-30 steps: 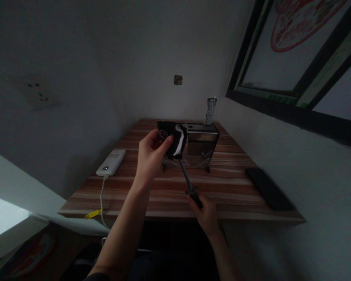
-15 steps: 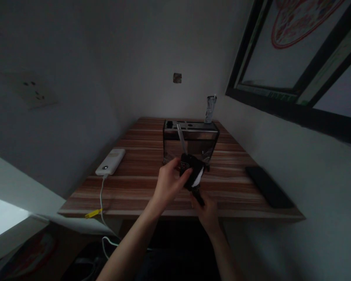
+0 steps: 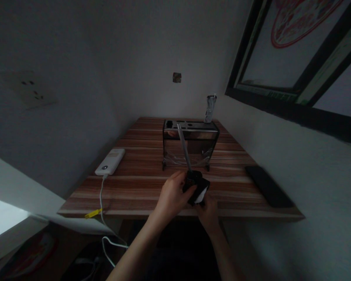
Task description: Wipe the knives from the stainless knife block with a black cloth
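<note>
A long, narrow grey blade of what looks like a knife (image 3: 185, 148) points up and away from me. Around its lower part is a black piece with a white patch (image 3: 201, 195); I cannot tell whether it is cloth or a cover. My left hand (image 3: 175, 193) is closed on this black piece, thumb on top. Just below, my right hand (image 3: 207, 212) is closed around the knife's black handle, which is now mostly hidden. Behind the blade stands a dark metal-framed knife holder (image 3: 203, 135) with slots in its top and clear sides.
A silvery wrapped object (image 3: 210, 109) rises from the holder's right end. On the wood-grain table (image 3: 143, 156) lie a white power bank (image 3: 110, 162) with a white cable (image 3: 101, 199) and yellow tag (image 3: 93, 213), and a black phone-like slab (image 3: 267, 187) at the right.
The black piece and my left hand have slid down toward my right hand. More of the blade shows above it, and the handle is more covered.
</note>
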A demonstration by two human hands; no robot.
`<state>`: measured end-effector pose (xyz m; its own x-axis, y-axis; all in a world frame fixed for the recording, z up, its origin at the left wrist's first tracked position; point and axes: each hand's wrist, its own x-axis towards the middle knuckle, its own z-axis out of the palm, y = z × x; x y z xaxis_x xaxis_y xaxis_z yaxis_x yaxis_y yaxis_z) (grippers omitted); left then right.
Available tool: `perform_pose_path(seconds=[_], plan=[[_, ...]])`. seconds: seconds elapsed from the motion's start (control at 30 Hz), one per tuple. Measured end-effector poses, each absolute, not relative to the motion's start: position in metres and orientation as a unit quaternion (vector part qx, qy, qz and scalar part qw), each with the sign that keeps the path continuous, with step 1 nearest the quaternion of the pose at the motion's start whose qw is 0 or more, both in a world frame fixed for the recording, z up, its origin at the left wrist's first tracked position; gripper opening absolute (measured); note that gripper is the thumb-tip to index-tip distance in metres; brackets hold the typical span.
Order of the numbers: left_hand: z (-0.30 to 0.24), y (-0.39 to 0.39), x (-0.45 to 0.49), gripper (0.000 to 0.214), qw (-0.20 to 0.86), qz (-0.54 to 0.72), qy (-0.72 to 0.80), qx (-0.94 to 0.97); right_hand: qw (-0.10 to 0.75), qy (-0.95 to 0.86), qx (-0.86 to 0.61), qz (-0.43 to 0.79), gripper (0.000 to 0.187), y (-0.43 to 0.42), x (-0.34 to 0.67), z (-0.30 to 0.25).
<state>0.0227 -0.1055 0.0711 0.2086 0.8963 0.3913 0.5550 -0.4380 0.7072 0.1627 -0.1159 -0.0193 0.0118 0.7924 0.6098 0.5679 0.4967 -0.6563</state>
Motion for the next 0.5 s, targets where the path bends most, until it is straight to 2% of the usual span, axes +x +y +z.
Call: perform_pose_path(seconds=[0.1, 0.3, 0.5], plan=[[0.0739, -0.1058, 0.0208, 0.011, 0.223, 0.4, 0.484, 0.746, 0.519, -0.699, -0.483, 0.097, 0.022, -0.1156, 0.1631, -0.0186], [0.0752, -0.1073, 0.022, 0.01, 0.231, 0.386, 0.487, 0.748, 0.515, -0.695, -0.49, 0.11, 0.016, -0.1163, 0.1627, -0.0151], [0.0743, -0.1102, 0.024, 0.006, 0.235, 0.43, 0.465, 0.737, 0.516, -0.688, -0.499, 0.112, 0.016, -0.1154, 0.1643, -0.0209]])
